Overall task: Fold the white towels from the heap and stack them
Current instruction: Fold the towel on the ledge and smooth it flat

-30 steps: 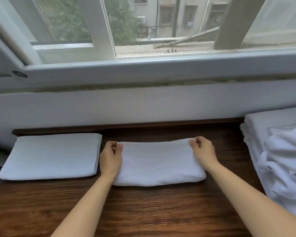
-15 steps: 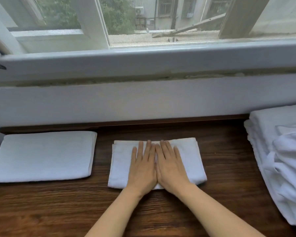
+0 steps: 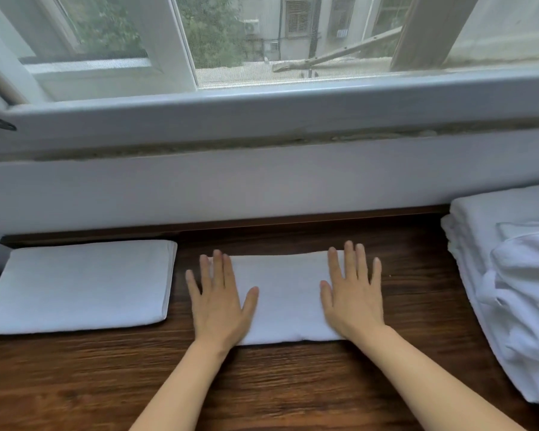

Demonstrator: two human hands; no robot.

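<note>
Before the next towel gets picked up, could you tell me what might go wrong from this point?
1. Both hands, left and right, press flat on the folded towel; lifting it with a loose grip could undo the folds.
2. The finished towel lies apart on the left, so the carry might land crooked.
3. The loose heap at the right edge may slump when pulled.

A folded towel (image 3: 288,293) is laid mid-counter (image 3: 262,384), a stack (image 3: 78,286) placed to its left, the heap (image 3: 517,275) piled at right, the window (image 3: 262,42) set behind.
</note>
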